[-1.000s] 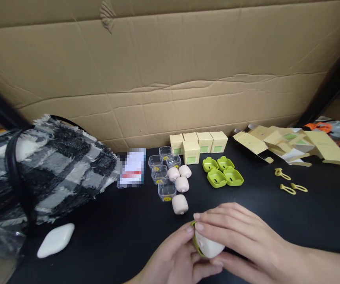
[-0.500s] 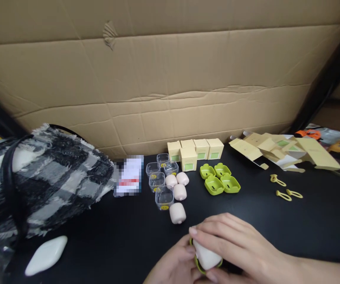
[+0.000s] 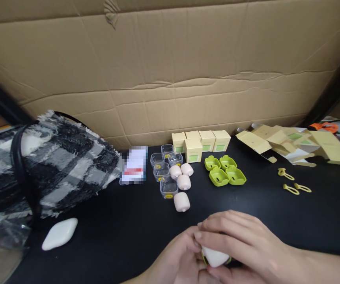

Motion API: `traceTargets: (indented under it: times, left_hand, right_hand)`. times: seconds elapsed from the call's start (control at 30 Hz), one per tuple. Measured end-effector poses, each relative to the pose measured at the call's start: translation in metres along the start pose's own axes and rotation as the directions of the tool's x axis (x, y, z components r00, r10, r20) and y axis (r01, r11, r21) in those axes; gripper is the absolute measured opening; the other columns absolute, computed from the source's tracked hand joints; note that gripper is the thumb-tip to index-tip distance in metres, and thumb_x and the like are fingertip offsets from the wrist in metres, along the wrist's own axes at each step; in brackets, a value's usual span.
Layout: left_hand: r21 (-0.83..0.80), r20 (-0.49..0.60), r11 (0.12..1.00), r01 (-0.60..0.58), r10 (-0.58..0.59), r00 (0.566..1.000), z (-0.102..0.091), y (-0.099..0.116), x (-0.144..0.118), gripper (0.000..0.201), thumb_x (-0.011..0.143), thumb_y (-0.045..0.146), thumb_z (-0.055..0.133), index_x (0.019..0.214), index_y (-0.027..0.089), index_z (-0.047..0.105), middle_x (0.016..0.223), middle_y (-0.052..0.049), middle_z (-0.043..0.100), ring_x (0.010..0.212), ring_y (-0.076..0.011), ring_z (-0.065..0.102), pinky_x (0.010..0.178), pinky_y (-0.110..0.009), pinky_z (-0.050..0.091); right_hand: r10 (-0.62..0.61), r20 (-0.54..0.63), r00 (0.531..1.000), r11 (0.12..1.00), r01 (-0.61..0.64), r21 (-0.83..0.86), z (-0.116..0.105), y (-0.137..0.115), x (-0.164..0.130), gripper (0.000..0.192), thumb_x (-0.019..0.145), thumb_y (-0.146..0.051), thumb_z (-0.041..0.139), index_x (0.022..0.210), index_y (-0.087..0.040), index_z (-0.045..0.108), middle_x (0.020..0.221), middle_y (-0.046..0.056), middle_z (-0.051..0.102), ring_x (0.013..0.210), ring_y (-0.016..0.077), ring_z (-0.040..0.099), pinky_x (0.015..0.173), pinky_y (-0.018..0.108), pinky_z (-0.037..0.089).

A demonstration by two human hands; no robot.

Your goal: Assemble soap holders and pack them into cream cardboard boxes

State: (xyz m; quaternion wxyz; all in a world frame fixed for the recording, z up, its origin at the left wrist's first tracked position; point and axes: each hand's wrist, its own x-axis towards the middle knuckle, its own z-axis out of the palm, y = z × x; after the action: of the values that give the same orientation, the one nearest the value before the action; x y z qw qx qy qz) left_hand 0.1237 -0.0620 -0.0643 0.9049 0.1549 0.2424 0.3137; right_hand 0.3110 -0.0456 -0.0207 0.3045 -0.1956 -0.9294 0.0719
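Left hand (image 3: 179, 261) and right hand (image 3: 241, 242) meet at 6 o'clock on the black table (image 3: 276, 213), fingers of both clasped around a pale case (image 3: 215, 257) with a green rim — loose pink cases (image 3: 182, 202) at 12 o'clock, green shells (image 3: 226, 176) at 1 o'clock.

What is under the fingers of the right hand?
Under the right hand shows a pale rounded piece with a green edge; the left hand touches it too. Its other side is covered.

Matt black tabletop (image 3: 276, 213), creased corrugated cardboard (image 3: 170, 79), clear glossy plastic cups (image 3: 168, 186), fuzzy woven cloth (image 3: 57, 161).
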Motion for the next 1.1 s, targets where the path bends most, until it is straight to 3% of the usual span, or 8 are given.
traceTargets:
  times: [0.2,0.37,0.57,0.73,0.83,0.9,1.0,1.1]
  left_hand:
    - [0.075,-0.055,0.997,-0.022,0.027,0.998,-0.012,-0.019,0.009,0.023,0.060,0.029,0.080,0.074,0.016,0.066,0.069,0.001,0.060,0.068,-0.0143,0.058,0.068,-0.028,0.038]
    - [0.090,-0.074,0.996,-0.003,0.009,0.997,-0.012,-0.018,0.006,0.011,0.068,0.020,0.070,0.076,0.017,0.062,0.069,0.000,0.058,0.072,-0.0170,0.059,0.069,-0.030,0.038]
    - [0.057,-0.035,0.998,0.021,-0.019,0.999,-0.007,-0.010,0.004,0.017,0.057,0.014,0.063,0.074,0.016,0.062,0.067,0.001,0.058,0.065,-0.0132,0.054,0.057,-0.024,0.032]
    - [0.015,0.013,0.998,0.059,-0.059,0.998,-0.005,-0.005,0.000,0.019,0.062,0.024,0.065,0.079,0.016,0.065,0.075,0.000,0.061,0.073,-0.0150,0.054,0.069,-0.026,0.036]
    - [0.022,0.141,0.999,0.047,-0.050,0.989,-0.004,-0.005,0.000,0.032,0.068,0.041,0.061,0.087,0.015,0.065,0.079,-0.003,0.064,0.072,-0.0180,0.057,0.067,-0.028,0.037]
    - [0.072,0.143,0.997,0.005,-0.015,0.990,-0.004,-0.006,0.001,0.043,0.074,0.054,0.058,0.090,0.014,0.064,0.078,-0.005,0.066,0.064,-0.0164,0.058,0.060,-0.027,0.037]
    - [0.155,0.051,0.986,-0.059,0.051,0.997,-0.003,-0.008,0.001,0.052,0.073,0.062,0.065,0.098,0.018,0.059,0.073,-0.002,0.065,0.051,-0.0098,0.057,0.050,-0.021,0.034]
    - [0.228,0.049,0.969,-0.099,0.090,0.995,0.002,-0.006,-0.005,0.047,0.072,0.056,0.073,0.098,0.022,0.053,0.075,0.001,0.065,0.055,-0.0090,0.061,0.054,-0.021,0.040]
  right_hand:
    - [0.006,0.121,0.993,0.991,0.010,-0.135,-0.001,-0.010,0.001,0.016,0.091,-0.022,0.052,0.100,-0.020,0.065,0.071,0.004,0.065,0.063,0.0184,0.062,0.050,0.025,0.051]
    - [0.038,0.130,0.991,0.997,-0.029,-0.073,0.002,-0.010,-0.001,0.019,0.087,-0.023,0.058,0.105,-0.018,0.062,0.079,0.007,0.066,0.068,0.0191,0.060,0.051,0.025,0.050]
    - [0.167,0.075,0.983,0.981,-0.174,0.091,0.006,-0.008,-0.001,0.016,0.080,-0.019,0.058,0.094,-0.019,0.064,0.082,0.005,0.063,0.069,0.0168,0.056,0.054,0.024,0.047]
    - [0.169,0.030,0.985,0.971,-0.171,0.166,0.010,-0.003,-0.002,0.031,0.081,-0.028,0.065,0.110,-0.019,0.063,0.081,0.004,0.061,0.069,0.0161,0.058,0.055,0.025,0.048]
    - [0.139,0.099,0.985,0.969,-0.156,0.193,0.005,0.000,-0.003,0.052,0.080,-0.030,0.070,0.128,-0.021,0.052,0.095,0.006,0.066,0.081,0.0181,0.064,0.064,0.027,0.054]
    - [0.129,0.130,0.983,0.950,-0.160,0.268,-0.003,0.001,-0.001,0.063,0.079,-0.028,0.071,0.135,-0.019,0.043,0.107,0.009,0.068,0.093,0.0190,0.066,0.076,0.027,0.056]
    - [0.170,0.091,0.981,0.926,-0.190,0.325,-0.015,0.002,0.003,0.044,0.081,-0.019,0.069,0.122,-0.020,0.051,0.116,0.008,0.067,0.103,0.0159,0.066,0.087,0.022,0.053]
    - [0.107,0.064,0.992,0.968,-0.119,0.222,-0.018,0.001,0.005,0.018,0.085,-0.017,0.066,0.102,-0.021,0.062,0.108,0.004,0.070,0.096,0.0128,0.068,0.082,0.019,0.054]
